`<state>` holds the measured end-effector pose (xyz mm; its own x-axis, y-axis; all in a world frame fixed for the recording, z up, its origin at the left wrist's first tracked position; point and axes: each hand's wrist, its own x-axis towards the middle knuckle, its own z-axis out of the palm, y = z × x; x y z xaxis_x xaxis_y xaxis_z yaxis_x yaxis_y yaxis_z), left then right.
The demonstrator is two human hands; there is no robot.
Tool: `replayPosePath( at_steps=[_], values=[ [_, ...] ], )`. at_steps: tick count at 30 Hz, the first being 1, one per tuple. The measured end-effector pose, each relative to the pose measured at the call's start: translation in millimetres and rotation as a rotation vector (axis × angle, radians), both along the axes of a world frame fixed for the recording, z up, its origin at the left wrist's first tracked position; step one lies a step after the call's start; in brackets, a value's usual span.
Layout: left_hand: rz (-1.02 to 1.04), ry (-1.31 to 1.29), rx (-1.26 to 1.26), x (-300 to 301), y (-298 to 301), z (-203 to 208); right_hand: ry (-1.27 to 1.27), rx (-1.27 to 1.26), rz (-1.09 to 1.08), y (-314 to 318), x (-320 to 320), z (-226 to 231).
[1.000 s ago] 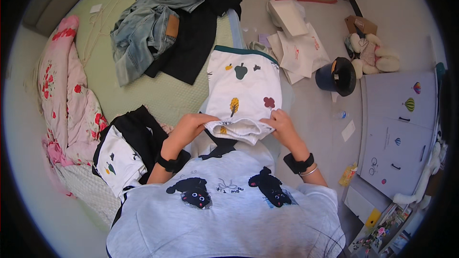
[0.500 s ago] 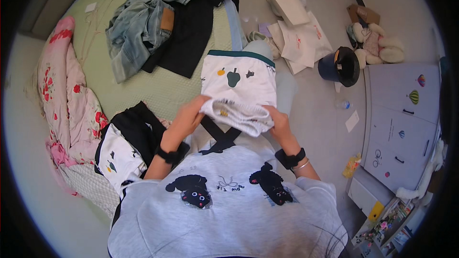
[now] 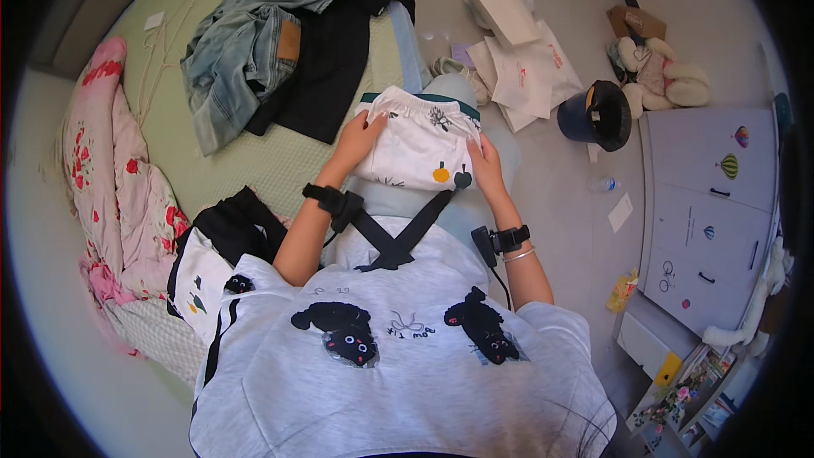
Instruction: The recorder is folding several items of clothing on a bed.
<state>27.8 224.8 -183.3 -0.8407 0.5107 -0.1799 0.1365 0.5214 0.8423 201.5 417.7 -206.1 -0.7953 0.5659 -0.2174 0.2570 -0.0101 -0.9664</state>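
Observation:
White shorts with a gathered elastic waist and fruit-and-vegetable prints lie across my lap. They rest on a second white garment with a dark green trim; only its trim shows along the far edge. My left hand is closed on the left side of the shorts, near the waistband. At the right side, my right hand grips their edge, thumb on top. The undersides of the fingers are hidden by the cloth.
Blue jeans and black clothing lie on the green bed cover. A pink floral quilt and a white printed garment are at left. On the right floor stand white bags and a dark bin.
Both hands have moved away from my body with the shorts. The waistband has flipped from the near side to the far side, and the shorts now cover most of the green-trimmed garment.

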Motion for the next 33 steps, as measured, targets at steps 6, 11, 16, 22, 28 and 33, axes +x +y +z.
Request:
replayPosePath(
  at_steps=[6, 11, 16, 22, 28, 33],
  values=[
    [0.101, 0.051, 0.100, 25.3, -6.4, 13.3, 0.171, 0.029, -0.214, -15.5, -3.1, 30.7],
    [0.017, 0.047, -0.048, 19.8, -21.1, -22.0, -0.027, 0.213, -0.173, -2.3, -6.1, 1.5],
    [0.087, -0.044, -0.317, 16.5, -26.3, -5.9, -0.303, 0.402, -0.155, 3.9, 1.7, 1.2],
    [0.158, -0.495, -0.291, -3.1, -34.7, -46.2, -0.292, -0.539, -0.095, 3.7, 5.2, 9.2],
    [0.279, -0.960, 0.320, 4.4, -24.1, -10.6, -0.234, -0.554, -0.052, 5.7, 6.0, 12.9],
    [0.288, -0.409, 0.114, 12.0, -31.6, 14.8, -0.182, -0.624, -0.003, 16.8, 4.6, 24.9]
  ],
)
